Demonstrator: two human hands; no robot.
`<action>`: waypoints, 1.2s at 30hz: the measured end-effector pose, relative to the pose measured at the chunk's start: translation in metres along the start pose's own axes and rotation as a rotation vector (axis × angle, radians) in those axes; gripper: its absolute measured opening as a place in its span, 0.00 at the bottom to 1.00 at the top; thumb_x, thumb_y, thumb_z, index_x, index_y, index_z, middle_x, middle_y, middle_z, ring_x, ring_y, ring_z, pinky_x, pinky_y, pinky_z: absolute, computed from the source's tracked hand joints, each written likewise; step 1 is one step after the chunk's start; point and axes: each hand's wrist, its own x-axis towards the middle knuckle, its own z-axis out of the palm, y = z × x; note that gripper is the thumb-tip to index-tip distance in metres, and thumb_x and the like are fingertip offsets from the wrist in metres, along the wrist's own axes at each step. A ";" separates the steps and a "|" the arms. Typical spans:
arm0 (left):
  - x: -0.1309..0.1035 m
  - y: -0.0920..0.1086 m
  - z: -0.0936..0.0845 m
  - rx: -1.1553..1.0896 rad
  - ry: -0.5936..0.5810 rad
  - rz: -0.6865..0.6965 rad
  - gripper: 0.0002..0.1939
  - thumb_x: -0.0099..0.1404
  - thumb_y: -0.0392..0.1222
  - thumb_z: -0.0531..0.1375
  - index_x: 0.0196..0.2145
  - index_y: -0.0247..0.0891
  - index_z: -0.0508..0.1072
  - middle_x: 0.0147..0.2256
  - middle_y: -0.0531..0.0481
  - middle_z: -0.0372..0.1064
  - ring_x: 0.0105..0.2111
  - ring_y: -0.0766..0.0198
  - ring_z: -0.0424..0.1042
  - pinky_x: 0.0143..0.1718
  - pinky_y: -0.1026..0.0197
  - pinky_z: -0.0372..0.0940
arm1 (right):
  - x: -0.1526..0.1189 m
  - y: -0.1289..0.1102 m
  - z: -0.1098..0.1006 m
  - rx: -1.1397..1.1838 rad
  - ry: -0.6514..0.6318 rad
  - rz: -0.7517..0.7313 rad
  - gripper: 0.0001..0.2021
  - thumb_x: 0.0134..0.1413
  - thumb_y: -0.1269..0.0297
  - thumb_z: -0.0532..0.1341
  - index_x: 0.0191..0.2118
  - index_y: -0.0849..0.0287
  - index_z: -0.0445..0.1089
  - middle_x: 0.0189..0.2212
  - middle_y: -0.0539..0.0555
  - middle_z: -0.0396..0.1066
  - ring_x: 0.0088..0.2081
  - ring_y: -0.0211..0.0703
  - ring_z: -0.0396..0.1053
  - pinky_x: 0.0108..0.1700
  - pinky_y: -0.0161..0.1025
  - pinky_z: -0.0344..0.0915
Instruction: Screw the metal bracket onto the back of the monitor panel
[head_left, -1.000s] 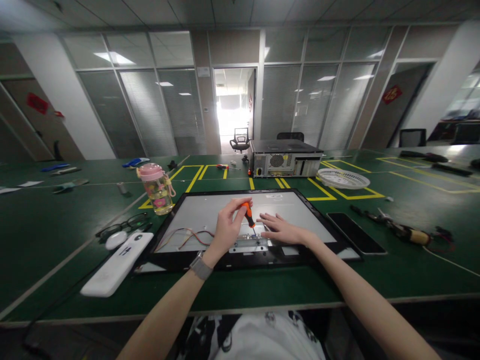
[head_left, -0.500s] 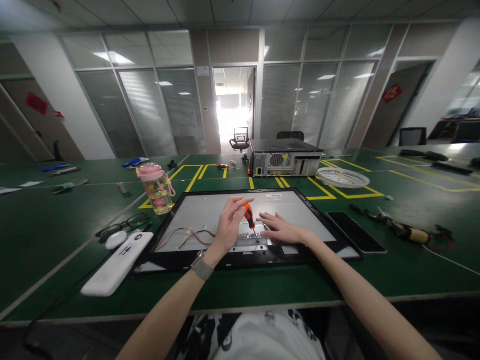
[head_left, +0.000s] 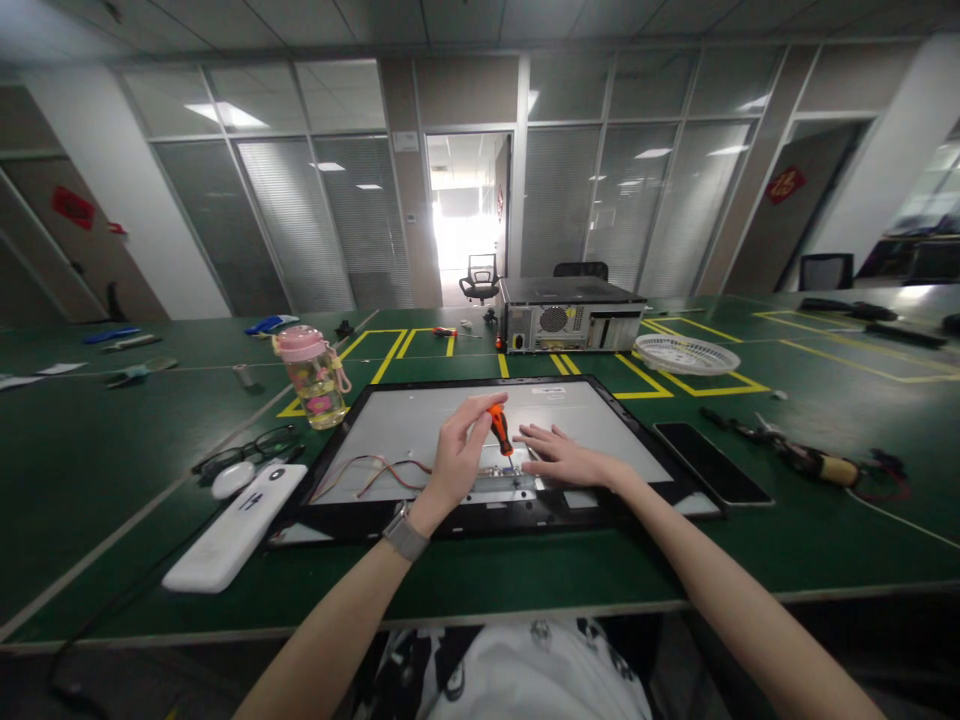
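My left hand [head_left: 459,447] grips the orange and black screwdriver [head_left: 500,430] near its handle top. The screwdriver leans slightly, its tip down at a small metal part [head_left: 499,472] near the front edge of a flat panel. The grey panel [head_left: 405,420] with a black frame lies on the green table. My right hand [head_left: 564,458] lies on the panel just right of the screwdriver, fingers spread and holding nothing. Thin red and dark wires [head_left: 382,462] run across the panel's left part.
A pink-lidded bottle [head_left: 315,380], glasses [head_left: 262,447] and a long white device [head_left: 234,530] stand or lie left. A phone [head_left: 709,463] and cabled parts [head_left: 817,465] lie right. Behind are a computer case [head_left: 570,315], a white basket [head_left: 686,355] and another screwdriver [head_left: 446,332].
The orange screwdriver's handle has turned and tilted slightly in my left hand. My right hand has stayed in place on the panel.
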 end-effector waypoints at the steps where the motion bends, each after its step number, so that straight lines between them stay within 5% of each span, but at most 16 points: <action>1: 0.000 0.000 0.000 -0.002 -0.002 -0.001 0.15 0.71 0.44 0.53 0.50 0.41 0.75 0.44 0.44 0.73 0.46 0.58 0.72 0.50 0.56 0.64 | 0.000 0.000 0.000 0.002 0.000 -0.002 0.40 0.59 0.34 0.48 0.69 0.54 0.50 0.71 0.57 0.37 0.71 0.53 0.33 0.69 0.56 0.25; 5: 0.000 -0.001 0.000 0.058 0.048 0.019 0.11 0.66 0.43 0.60 0.45 0.42 0.77 0.40 0.47 0.72 0.41 0.61 0.71 0.47 0.58 0.65 | 0.000 0.001 0.000 0.003 -0.001 -0.013 0.39 0.59 0.34 0.47 0.69 0.53 0.49 0.71 0.56 0.37 0.71 0.53 0.33 0.69 0.57 0.24; 10: 0.000 0.000 0.000 0.000 -0.010 0.012 0.15 0.70 0.41 0.54 0.52 0.41 0.73 0.44 0.45 0.72 0.47 0.58 0.71 0.51 0.55 0.64 | 0.000 0.001 0.000 0.000 -0.002 -0.005 0.40 0.59 0.34 0.47 0.69 0.53 0.50 0.71 0.55 0.37 0.71 0.54 0.33 0.69 0.56 0.25; 15: -0.002 -0.001 0.001 0.074 0.044 0.036 0.11 0.66 0.42 0.61 0.45 0.42 0.78 0.39 0.47 0.67 0.41 0.61 0.69 0.46 0.58 0.65 | 0.000 0.000 0.000 -0.013 -0.006 -0.009 0.40 0.60 0.34 0.46 0.69 0.56 0.48 0.71 0.59 0.37 0.71 0.52 0.32 0.69 0.56 0.24; 20: -0.002 0.001 0.001 0.020 -0.027 0.012 0.16 0.72 0.41 0.52 0.54 0.43 0.73 0.46 0.45 0.68 0.46 0.60 0.69 0.50 0.56 0.63 | -0.001 0.000 -0.001 -0.014 -0.006 -0.004 0.41 0.60 0.34 0.46 0.69 0.56 0.49 0.71 0.59 0.36 0.71 0.51 0.32 0.69 0.56 0.25; 25: -0.002 0.001 0.001 0.050 0.024 0.015 0.12 0.67 0.43 0.59 0.47 0.42 0.77 0.41 0.47 0.67 0.42 0.61 0.69 0.46 0.59 0.65 | -0.001 0.000 0.000 0.000 0.001 -0.010 0.40 0.59 0.34 0.46 0.69 0.56 0.49 0.71 0.59 0.37 0.71 0.51 0.32 0.69 0.56 0.24; 30: -0.002 -0.001 0.001 -0.011 -0.034 0.012 0.16 0.72 0.42 0.52 0.53 0.42 0.73 0.45 0.45 0.70 0.46 0.59 0.70 0.50 0.56 0.63 | 0.001 0.004 0.002 -0.001 0.003 -0.018 0.41 0.59 0.34 0.48 0.69 0.55 0.49 0.71 0.58 0.37 0.71 0.54 0.33 0.69 0.56 0.24; 36: -0.002 -0.003 0.002 0.038 0.015 0.017 0.12 0.67 0.41 0.59 0.47 0.43 0.76 0.42 0.47 0.67 0.43 0.61 0.69 0.46 0.60 0.65 | 0.000 0.001 0.000 0.004 -0.001 -0.014 0.40 0.59 0.34 0.47 0.69 0.56 0.49 0.71 0.58 0.37 0.71 0.54 0.32 0.69 0.56 0.25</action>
